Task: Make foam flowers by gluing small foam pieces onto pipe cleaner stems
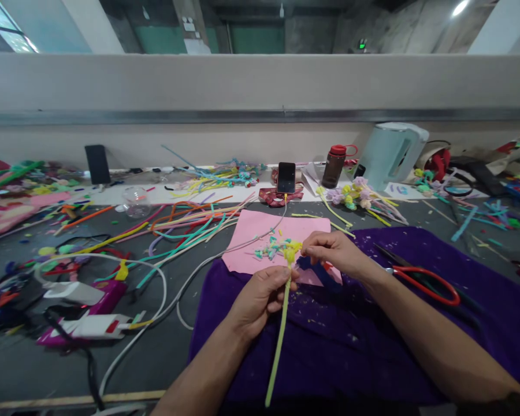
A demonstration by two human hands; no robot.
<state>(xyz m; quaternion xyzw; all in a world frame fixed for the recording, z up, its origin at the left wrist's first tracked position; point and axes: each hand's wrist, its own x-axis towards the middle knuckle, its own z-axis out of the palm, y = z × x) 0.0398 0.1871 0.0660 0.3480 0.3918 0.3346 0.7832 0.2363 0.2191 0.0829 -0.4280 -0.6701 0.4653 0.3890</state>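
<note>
- Yellow flower on fuzzy yellow-green stem
- left hand pinching stem just below flower
- right hand at flower's edge, cannot tell whether pinching it

Just below the centre of the frame, we see our left hand gripping a green stem under its yellow flower, our right hand close beside it. Behind them, we have scraps on a pink sheet. Scissors lie on purple cloth at lower right, a kettle stands upper right, a power strip sits lower left.
</note>
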